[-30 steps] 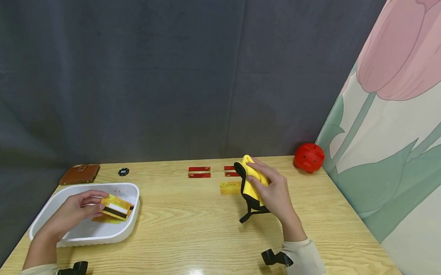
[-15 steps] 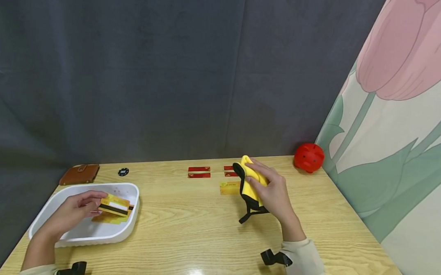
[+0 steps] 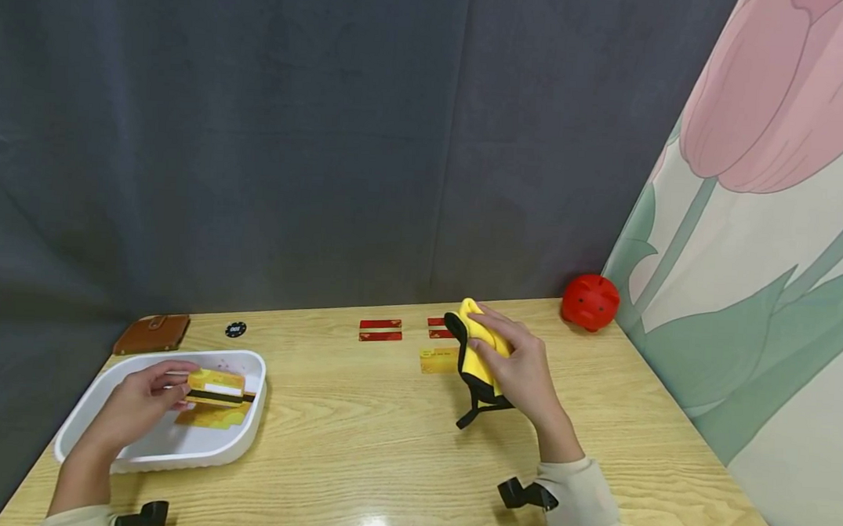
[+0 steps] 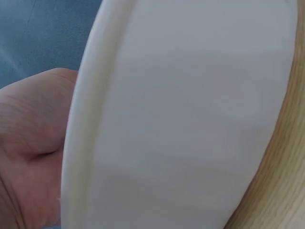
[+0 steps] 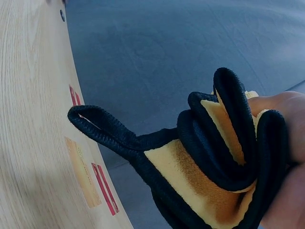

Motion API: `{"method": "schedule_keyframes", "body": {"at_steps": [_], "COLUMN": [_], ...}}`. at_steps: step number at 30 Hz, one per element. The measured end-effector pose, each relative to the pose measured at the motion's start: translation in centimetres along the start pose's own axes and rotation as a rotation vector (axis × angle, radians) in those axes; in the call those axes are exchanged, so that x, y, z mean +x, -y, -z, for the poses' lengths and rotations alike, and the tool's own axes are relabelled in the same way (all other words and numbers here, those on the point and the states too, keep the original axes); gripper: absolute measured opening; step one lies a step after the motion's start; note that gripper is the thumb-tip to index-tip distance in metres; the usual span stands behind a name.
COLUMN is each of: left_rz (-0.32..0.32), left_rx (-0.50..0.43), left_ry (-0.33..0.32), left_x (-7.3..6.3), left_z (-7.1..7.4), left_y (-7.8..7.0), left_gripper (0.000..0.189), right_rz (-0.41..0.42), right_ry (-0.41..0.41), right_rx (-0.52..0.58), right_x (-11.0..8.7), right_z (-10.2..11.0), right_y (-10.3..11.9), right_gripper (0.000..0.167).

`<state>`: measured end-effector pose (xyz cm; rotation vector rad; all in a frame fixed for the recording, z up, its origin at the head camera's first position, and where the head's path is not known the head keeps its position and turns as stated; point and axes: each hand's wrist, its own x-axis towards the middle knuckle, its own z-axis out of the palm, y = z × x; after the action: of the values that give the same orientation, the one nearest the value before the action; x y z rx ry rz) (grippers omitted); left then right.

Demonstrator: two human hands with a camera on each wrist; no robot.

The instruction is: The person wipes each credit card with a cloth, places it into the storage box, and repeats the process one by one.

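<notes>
My left hand [image 3: 132,411] reaches into the white tray [image 3: 247,437] and pinches a yellow bank card [image 3: 217,381] with a dark stripe by its left edge. Beneath it, yellow cards [image 3: 210,417] lie on the tray floor, partly covered. In the left wrist view the tray wall [image 4: 190,119] hides the fingers and the card; only part of the palm [image 4: 35,143] shows. My right hand [image 3: 526,369] grips a folded yellow cleaning cloth [image 3: 484,356] with black edging above the table. A black hanging loop [image 5: 102,126] sticks out from the cloth in the right wrist view.
Red cards [image 3: 380,329] lie toward the table's back edge. A yellow card [image 3: 437,361] is partly hidden behind the cloth. A brown wallet [image 3: 153,334] and a black poker chip [image 3: 236,329] sit behind the tray. At back right stands a red piggy bank [image 3: 591,302].
The card in my left hand has shifted slightly left and turned nearly level, and more of the cards below it shows. My right hand with the cloth has hardly moved.
</notes>
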<state>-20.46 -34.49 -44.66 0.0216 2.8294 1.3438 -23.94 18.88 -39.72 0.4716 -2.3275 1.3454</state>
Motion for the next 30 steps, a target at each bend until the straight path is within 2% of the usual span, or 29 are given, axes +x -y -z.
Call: {"method": "schedule_keyframes", "body": {"at_steps": [7, 12, 17, 22, 30], "left_rz": [0.022, -0.021, -0.103, -0.104, -0.157], "left_rx": [0.098, 0.151, 0.129, 0.079, 0.032], "left_ry": [-0.048, -0.071, -0.087, -0.064, -0.052], "left_x": [0.23, 0.21, 0.15, 0.07, 0.12], "left_z": [0.15, 0.1, -0.32, -0.5, -0.45], "left_y": [0.06, 0.3, 0.59, 0.66, 0.19], "left_gripper": [0.046, 0.043, 0.037, 0.038, 0.038], "right_rz": [-0.009, -0.012, -0.015, -0.009, -0.004], "right_ry": [0.001, 0.001, 0.003, 0.003, 0.004], "right_rx": [-0.002, -0.006, -0.012, -0.017, -0.016], "right_x": [0.0, 0.01, -0.04, -0.05, 0.01], "right_z": [0.0, 0.0, -0.03, -0.07, -0.05], "right_y": [0.02, -0.01, -0.03, -0.13, -0.19], "right_gripper": [0.039, 0.039, 0.039, 0.04, 0.04]}}
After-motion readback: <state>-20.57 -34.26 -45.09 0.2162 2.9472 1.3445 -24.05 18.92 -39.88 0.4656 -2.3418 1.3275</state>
